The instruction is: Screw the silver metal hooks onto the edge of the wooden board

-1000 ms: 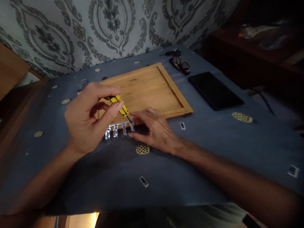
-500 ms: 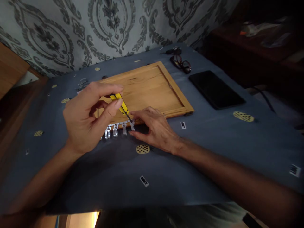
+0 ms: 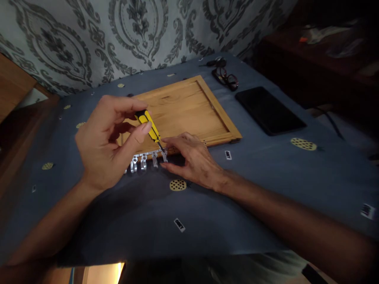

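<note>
A small screwdriver (image 3: 151,127) with a yellow and black handle is in my left hand (image 3: 108,144), the thumb against its side and the index finger near its top. Its shaft slants down to the rightmost metal hook (image 3: 164,156) on the near edge of a framed wooden board (image 3: 177,108). My right hand (image 3: 194,159) steadies that hook, fingers on the board edge and thumb at the hook's lower end. Several similar silver hooks (image 3: 143,161) run leftward along the edge; my left hand hides part of the board and row.
A black tablet (image 3: 270,111) lies right of the board, with eyeglasses (image 3: 226,79) and a dark-handled tool (image 3: 215,63) behind it. The blue patterned tablecloth (image 3: 237,221) covers the table up to the wall (image 3: 166,35). A wooden cabinet (image 3: 16,85) stands at left.
My left hand's index finger and knuckles have shifted slightly up and left, and the screwdriver handle shows more and looks turned. My right hand stays in place at the hook.
</note>
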The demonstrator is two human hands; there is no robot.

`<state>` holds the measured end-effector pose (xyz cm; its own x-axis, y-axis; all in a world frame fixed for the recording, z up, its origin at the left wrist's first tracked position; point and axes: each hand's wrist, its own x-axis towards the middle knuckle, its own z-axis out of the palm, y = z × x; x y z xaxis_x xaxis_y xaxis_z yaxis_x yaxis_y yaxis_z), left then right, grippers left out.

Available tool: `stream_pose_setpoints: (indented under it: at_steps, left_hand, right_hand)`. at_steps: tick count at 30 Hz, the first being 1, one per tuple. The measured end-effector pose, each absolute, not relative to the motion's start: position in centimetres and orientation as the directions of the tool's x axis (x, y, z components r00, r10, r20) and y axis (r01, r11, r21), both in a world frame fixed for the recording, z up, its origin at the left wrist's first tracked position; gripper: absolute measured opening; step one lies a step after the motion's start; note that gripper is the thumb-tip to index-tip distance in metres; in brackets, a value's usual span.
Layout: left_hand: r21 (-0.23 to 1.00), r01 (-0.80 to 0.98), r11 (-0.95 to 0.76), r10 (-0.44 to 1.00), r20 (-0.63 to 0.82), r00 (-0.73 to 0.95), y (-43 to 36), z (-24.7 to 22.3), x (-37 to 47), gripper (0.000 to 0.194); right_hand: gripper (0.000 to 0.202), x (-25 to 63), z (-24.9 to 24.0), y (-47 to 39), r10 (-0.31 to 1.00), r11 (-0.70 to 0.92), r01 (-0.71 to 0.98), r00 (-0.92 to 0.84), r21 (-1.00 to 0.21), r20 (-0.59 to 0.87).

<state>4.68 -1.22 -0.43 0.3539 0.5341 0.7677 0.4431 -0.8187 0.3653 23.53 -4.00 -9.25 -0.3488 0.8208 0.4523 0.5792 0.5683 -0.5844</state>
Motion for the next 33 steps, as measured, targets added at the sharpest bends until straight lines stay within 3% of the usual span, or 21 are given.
stream_pose_setpoints:
  at_steps: [11, 24, 33]
  left_hand:
    - [0.300, 0.421, -0.856, 0.463, 0.808, 0.364, -1.0, 0.1, 5.1, 0.029]
    - [0.341, 0.411, -0.846, 0.493, 0.793, 0.357, -0.9, 0.7, 5.3, 0.022]
    - [0.453, 0.360, -0.816, 0.563, 0.764, 0.315, -1.3, -0.1, 5.2, 0.029]
  right_hand:
    - [0.046, 23.5, -9.2, -4.0, 0.832, 0.553, 0.585, -0.349, -0.594, 0.431]
    - [0.047, 23.6, -9.2, -4.0, 0.828, 0.559, 0.579, -0.356, -0.594, 0.433]
    - [0.049, 23.5, -9.2, -4.0, 0.835, 0.547, 0.599, -0.345, -0.584, 0.428]
